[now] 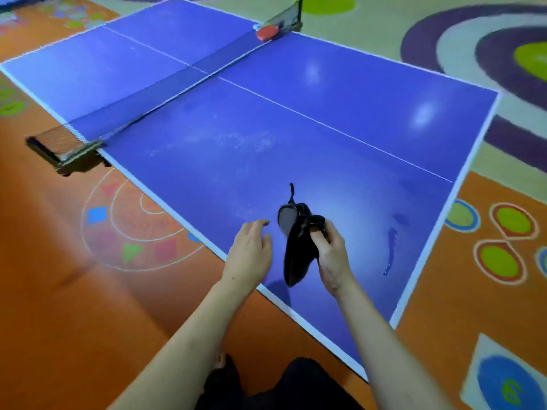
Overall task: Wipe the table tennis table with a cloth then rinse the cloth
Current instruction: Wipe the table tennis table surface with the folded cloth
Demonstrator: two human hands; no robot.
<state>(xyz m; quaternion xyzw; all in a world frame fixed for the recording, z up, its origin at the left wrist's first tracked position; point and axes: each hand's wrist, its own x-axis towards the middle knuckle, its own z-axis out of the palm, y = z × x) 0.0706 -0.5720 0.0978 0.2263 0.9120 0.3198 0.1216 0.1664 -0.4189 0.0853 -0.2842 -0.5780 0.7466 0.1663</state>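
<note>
A blue table tennis table (340, 93) with white lines fills the middle of the view, its near half showing pale dusty smears. My right hand (333, 255) grips a dark, bunched cloth (296, 247) above the near corner of the table, with a thin strip sticking up from it. My left hand (251, 250) hovers just left of the cloth, fingers relaxed and holding nothing. A wet streak (391, 250) lies on the table to the right of my hands.
A dark net (165, 93) crosses the table, clamped by a bracket (63, 152) on the left edge. A red paddle (266, 32) lies by the far net post. Orange floor with painted shapes surrounds the table. My dark trousers (281, 386) show at the bottom.
</note>
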